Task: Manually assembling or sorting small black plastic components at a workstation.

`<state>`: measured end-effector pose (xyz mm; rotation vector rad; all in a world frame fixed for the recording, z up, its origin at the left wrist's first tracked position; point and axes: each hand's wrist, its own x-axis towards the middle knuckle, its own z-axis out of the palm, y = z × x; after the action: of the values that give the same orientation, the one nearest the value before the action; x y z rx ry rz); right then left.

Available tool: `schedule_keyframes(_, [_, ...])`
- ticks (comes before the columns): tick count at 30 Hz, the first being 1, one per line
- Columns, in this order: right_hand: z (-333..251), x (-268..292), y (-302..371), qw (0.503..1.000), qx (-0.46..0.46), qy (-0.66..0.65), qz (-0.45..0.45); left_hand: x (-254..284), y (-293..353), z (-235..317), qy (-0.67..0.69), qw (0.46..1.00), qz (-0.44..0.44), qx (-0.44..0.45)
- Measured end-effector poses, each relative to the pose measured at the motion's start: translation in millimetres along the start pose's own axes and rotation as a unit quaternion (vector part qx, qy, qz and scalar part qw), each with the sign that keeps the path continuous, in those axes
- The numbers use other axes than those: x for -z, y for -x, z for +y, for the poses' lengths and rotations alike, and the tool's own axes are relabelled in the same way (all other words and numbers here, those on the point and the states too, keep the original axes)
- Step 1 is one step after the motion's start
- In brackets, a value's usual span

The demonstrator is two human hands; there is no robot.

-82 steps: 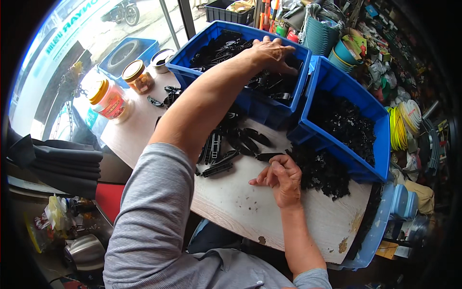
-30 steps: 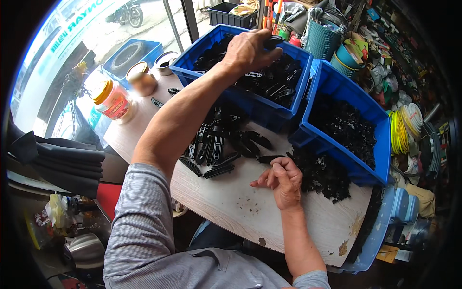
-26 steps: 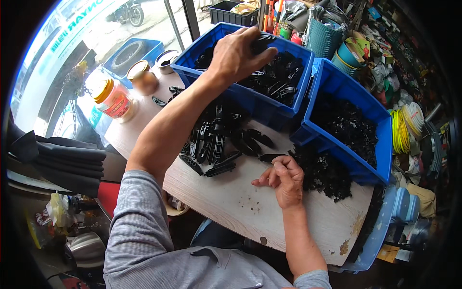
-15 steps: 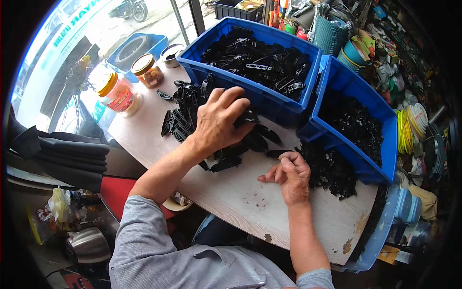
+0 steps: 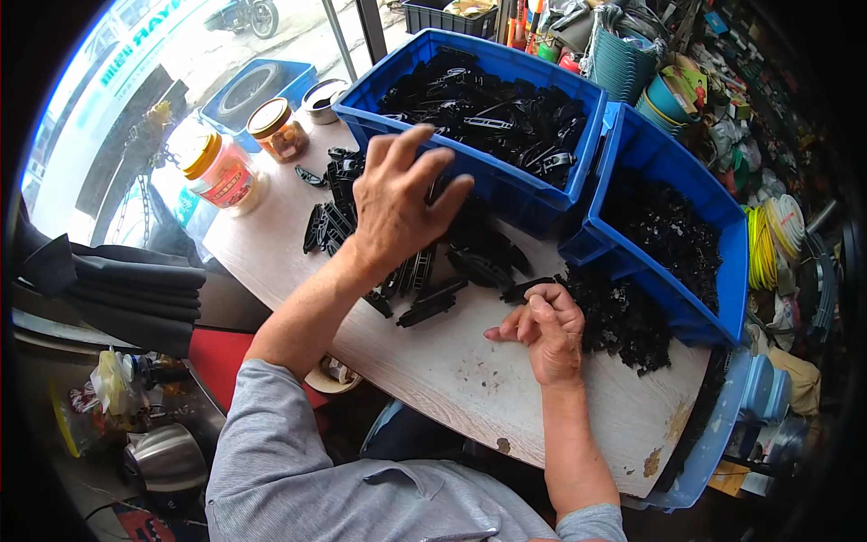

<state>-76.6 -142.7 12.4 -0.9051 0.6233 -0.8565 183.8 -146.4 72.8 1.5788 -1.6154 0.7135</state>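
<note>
My left hand (image 5: 397,203) is raised over the pile at the front of the large blue bin, its fingers spread and nothing seen in them. Under and around it lie long, slim black plastic parts (image 5: 433,303), some with open slotted frames. My right hand (image 5: 546,334) rests low over the table, palm side partly up and fingers curled in. Whatever it may hold is hidden by the fingers. Just beyond its fingertips lies one black part (image 5: 521,289). To its right spreads a heap of small black pieces (image 5: 623,325).
A large blue bin (image 5: 470,154) full of long black parts stands at the back; another blue bin (image 5: 731,262) with small black pieces is to its right. Two lidded jars (image 5: 226,181) and a tin (image 5: 322,101) stand at the table's (image 5: 433,370) far left.
My left hand has lifted and opened, moving slightly up and left off the black parts, which now show beneath it. My right hand has stayed in place.
</note>
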Motion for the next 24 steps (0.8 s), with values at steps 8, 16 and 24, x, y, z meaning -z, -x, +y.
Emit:
schedule_keyframes(8, [-0.8,-0.3,-0.6,1.0,0.008,0.008,-0.004,-43.3,-90.5,-44.5,0.021,0.943,-0.326,0.067])
schedule_keyframes(16, [0.8,-0.1,0.2,1.0,0.02,0.006,-0.011,-101.0,-114.4,-67.5,0.045,0.882,-0.47,0.015])
schedule_keyframes(24, [0.0,-1.4,0.2,1.0,0.015,0.003,-0.009,-99.6,-113.8,-60.5,0.071,0.899,-0.427,-0.061])
